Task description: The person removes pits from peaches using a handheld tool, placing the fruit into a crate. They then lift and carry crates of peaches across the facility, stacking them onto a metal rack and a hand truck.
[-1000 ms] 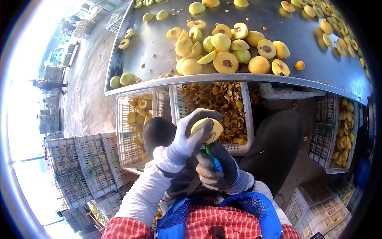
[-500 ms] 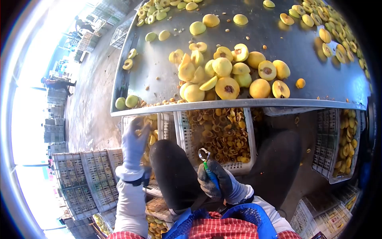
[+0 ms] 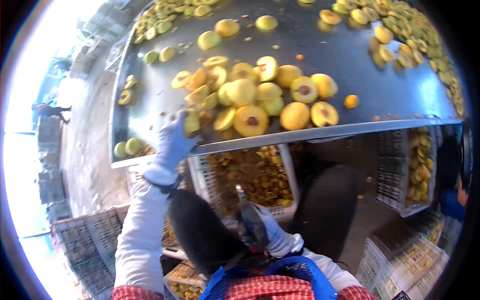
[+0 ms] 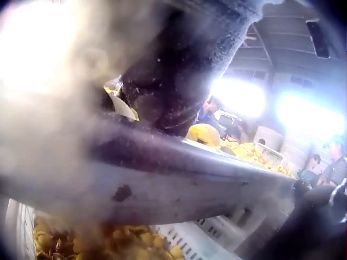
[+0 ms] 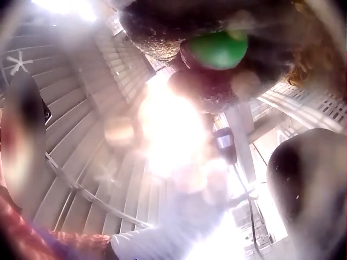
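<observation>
My gloved left hand (image 3: 175,142) is at the table's near edge, holding a yellow-green peach half (image 3: 192,123) beside the left end of a pile of peach halves (image 3: 242,92). In the left wrist view its dark glove palm (image 4: 168,70) hangs over the metal rim, with a sliver of yellow fruit (image 4: 127,108) showing by the fingers. Low between the knees, my gloved right hand (image 3: 257,225) grips a pitting knife, whose metal loop end (image 3: 240,191) points up and away. Its green handle (image 5: 219,50) shows between the fingers in the right wrist view.
The metal table (image 3: 320,60) has a raised front rim. Under it stands a white crate (image 3: 200,175) of pit scraps, close to my knees (image 3: 200,225). More crates (image 3: 400,170) stand at the right and stacked crates (image 3: 90,245) at the left. Many peach halves (image 3: 425,45) lie at the far right.
A second ago the left hand held a peach half against the knife. It then swung left over a crate and is now up at the table. The right hand kept the knife and lowered slightly.
</observation>
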Demonstrator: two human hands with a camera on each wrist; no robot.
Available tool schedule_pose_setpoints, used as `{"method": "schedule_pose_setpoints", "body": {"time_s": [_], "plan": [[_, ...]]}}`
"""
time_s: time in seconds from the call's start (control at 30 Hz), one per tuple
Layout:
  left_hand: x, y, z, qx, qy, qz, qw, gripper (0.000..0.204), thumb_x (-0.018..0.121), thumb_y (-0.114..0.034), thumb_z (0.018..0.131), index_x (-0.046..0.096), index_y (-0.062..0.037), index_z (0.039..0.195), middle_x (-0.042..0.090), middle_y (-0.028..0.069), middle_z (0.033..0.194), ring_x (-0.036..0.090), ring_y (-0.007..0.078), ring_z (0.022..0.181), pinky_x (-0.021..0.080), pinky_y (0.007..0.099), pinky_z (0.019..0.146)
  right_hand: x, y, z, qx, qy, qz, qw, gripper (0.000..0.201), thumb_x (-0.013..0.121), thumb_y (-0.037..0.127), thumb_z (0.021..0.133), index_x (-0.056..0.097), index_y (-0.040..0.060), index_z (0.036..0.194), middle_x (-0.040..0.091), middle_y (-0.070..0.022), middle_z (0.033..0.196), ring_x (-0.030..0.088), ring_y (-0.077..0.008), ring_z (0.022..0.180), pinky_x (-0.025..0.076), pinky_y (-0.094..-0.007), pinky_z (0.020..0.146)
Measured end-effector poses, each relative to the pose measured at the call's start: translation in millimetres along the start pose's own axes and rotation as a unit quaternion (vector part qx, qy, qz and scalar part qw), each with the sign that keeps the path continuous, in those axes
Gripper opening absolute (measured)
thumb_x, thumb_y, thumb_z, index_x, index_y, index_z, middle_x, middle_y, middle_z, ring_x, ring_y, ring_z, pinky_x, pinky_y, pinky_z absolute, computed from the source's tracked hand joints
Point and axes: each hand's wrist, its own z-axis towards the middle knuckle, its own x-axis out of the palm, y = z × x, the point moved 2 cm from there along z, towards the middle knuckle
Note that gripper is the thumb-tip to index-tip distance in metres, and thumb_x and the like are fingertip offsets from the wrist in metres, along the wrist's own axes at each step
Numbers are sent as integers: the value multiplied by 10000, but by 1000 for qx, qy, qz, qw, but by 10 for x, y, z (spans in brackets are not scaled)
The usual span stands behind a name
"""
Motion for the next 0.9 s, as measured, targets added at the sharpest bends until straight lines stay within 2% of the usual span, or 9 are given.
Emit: {"method": "schedule_pose_setpoints", "body": {"time_s": [0.13,0.2,0.23,0.33,0.43,0.63,0.73,0.87,0.9], "plan": [[-221,-325,-268,16,-142,-108,984,382,742,-117,693,504,-58,987,553,134,840,589,286,751,489,382,673,-49,79,-60,-37,-59,-48,996,452,446,500,942,544,59,930,488,-17,562,446,-104,399,343,-231,364],[-263,-545,-524,62,-62,-288,954,415,712,29,674,486,-53,1012,525,105,951,551,184,898,473,318,751,-73,126,-127,-71,-74,-59,993,472,464,524,926,550,60,928,484,-12,561,437,-102,395,340,-231,363],[-276,-778,-689,72,-1,-424,903,477,727,42,635,478,-51,1032,514,120,1015,537,218,951,469,327,789,-109,153,-170,-69,-52,-28,996,443,481,506,925,552,68,932,488,-9,563,441,-100,392,346,-224,363],[-420,-1363,-940,267,136,-471,830,566,746,-41,618,473,-19,1114,505,175,1126,514,292,1055,414,390,914,-91,203,-312,-41,-13,74,996,355,590,422,896,546,79,976,525,-12,609,472,-87,423,372,-209,378],[-220,-1547,-1190,140,101,-637,751,716,615,-312,830,313,82,1347,371,205,1315,402,298,1211,303,385,1025,-61,257,-495,-147,-41,40,987,326,657,317,871,534,66,1039,562,-21,679,498,-85,464,397,-211,396],[-150,-1946,-1424,-43,-10,-707,705,578,462,-413,947,412,33,1313,537,143,1183,533,206,1059,429,308,910,-45,235,-636,-328,-112,-93,933,341,678,158,852,527,41,1135,594,-2,862,565,-53,766,448,-173,643],[-181,-1963,-1473,-124,-27,-719,683,513,452,-417,959,513,25,1212,600,117,1058,567,175,967,445,290,873,-86,247,-820,-374,-198,-358,833,217,643,164,866,555,24,1007,612,-112,771,612,-183,670,468,-289,600],[-264,-1990,-1552,-100,-36,-655,748,503,453,-419,958,539,24,1181,593,110,1054,559,174,957,437,294,868,50,207,-954,-440,-204,-572,661,198,599,199,881,545,20,946,595,-208,724,626,-347,656,481,-384,590],[-309,-2019,-1567,-102,-38,-651,751,472,454,-390,964,542,20,1180,594,112,1063,557,173,959,433,298,872,40,197,-953,-418,-207,-563,683,205,593,207,883,545,21,951,603,-207,735,626,-357,670,482,-391,595]]}}
